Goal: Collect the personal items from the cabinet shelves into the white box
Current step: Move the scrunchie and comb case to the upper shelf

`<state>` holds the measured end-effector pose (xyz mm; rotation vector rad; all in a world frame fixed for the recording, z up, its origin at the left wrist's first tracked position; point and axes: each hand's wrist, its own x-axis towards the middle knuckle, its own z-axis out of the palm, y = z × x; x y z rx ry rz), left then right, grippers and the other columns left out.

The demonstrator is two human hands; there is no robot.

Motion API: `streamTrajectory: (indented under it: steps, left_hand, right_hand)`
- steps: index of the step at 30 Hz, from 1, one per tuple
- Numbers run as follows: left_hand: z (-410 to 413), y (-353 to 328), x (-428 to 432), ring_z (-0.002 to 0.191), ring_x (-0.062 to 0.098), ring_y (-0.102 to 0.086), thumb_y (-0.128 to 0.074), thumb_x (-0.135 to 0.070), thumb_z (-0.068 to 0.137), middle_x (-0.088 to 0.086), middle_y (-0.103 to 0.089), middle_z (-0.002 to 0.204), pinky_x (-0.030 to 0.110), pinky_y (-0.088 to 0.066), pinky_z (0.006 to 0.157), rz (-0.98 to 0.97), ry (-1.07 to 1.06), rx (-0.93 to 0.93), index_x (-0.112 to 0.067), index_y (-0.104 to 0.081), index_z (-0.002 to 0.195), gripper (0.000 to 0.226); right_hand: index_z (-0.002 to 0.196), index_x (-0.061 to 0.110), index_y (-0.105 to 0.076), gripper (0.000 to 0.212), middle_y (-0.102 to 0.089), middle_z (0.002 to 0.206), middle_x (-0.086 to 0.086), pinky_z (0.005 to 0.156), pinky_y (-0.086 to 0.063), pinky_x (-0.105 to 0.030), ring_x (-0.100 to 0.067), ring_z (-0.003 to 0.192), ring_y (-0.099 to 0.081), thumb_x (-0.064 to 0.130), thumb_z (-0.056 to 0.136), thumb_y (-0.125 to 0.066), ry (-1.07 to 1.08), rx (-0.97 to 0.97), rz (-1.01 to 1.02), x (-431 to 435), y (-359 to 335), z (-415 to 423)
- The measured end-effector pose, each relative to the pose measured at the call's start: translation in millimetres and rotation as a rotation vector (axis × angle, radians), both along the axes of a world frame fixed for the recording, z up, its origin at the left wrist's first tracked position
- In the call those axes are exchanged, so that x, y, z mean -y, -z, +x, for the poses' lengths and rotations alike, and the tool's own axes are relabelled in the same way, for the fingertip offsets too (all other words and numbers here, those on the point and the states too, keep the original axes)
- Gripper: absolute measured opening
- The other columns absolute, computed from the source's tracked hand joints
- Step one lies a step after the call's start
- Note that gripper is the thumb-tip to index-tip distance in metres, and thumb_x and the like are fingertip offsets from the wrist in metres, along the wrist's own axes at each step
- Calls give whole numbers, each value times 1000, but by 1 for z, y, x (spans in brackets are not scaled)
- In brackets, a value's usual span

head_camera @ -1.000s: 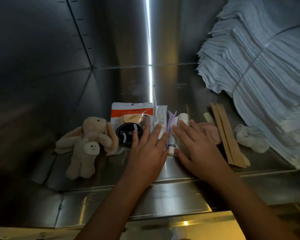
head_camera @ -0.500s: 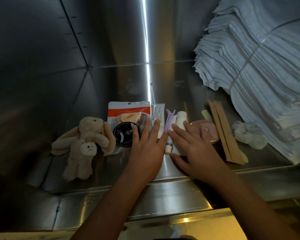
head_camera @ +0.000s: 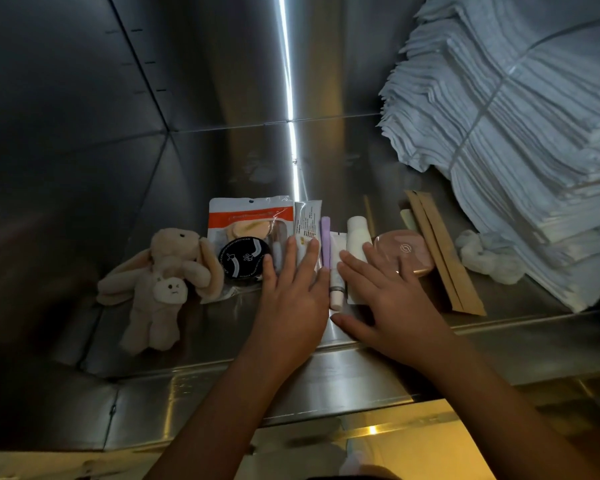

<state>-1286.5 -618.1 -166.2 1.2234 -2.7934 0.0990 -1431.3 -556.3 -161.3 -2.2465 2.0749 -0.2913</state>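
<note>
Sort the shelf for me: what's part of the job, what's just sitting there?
Job (personal items): plush rabbit, orange-topped pouch, black round tin, white tube, purple stick, white bottle, pink compact. Probably also the brown paper sleeves and the small white fabric wad.

Lying about: tied stack of white cloths.

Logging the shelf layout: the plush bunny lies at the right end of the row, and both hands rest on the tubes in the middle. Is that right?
No. The head view shows the plush bunny at the left end of the row. The left hand and right hand do rest on the tubes in the middle.
</note>
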Motion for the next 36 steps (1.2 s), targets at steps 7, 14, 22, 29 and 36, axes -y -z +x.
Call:
streamTrajectory:
  steps: [7,14,22,29,36]
  left_hand:
    - [11,3,-17,127,25,38,-28,-35,98,5,15,154,38,37,91,10,39,-86,-21,-21,145,50]
    - [25,5,-33,132,31,26,-38,-34,96,10,-2,154,50,25,100,-8,74,-141,-16,-35,141,48]
    - [40,9,-51,131,39,-24,-70,-26,79,19,-43,139,61,-10,95,-3,131,-192,-4,-56,125,52]
    - [52,13,-61,119,41,-48,-80,-20,68,19,-55,127,62,-19,90,-88,172,-264,-5,-65,111,48]
    - [46,12,-44,137,14,14,-56,-33,88,2,-13,152,46,18,103,-6,152,-188,-19,-16,142,68]
  right_hand:
    - [145,24,-22,70,-14,154,7,106,16,-38,-7,135,14,58,87,-42,-23,26,-25,-16,1,4]
    - [144,22,-25,71,-16,153,5,109,15,-41,-11,139,7,55,86,-49,-24,74,-51,-34,4,14]
    - [128,7,-53,59,-48,137,-9,103,-12,-57,-32,131,-36,32,78,-72,27,68,-215,-61,11,36]
    - [124,7,-56,55,-53,133,-11,100,-18,-57,-33,127,-41,21,75,-76,38,23,-267,-74,17,45]
    - [135,11,-44,60,-40,143,-12,106,-13,-57,-33,135,-29,28,82,-66,-58,-18,-214,-53,15,30]
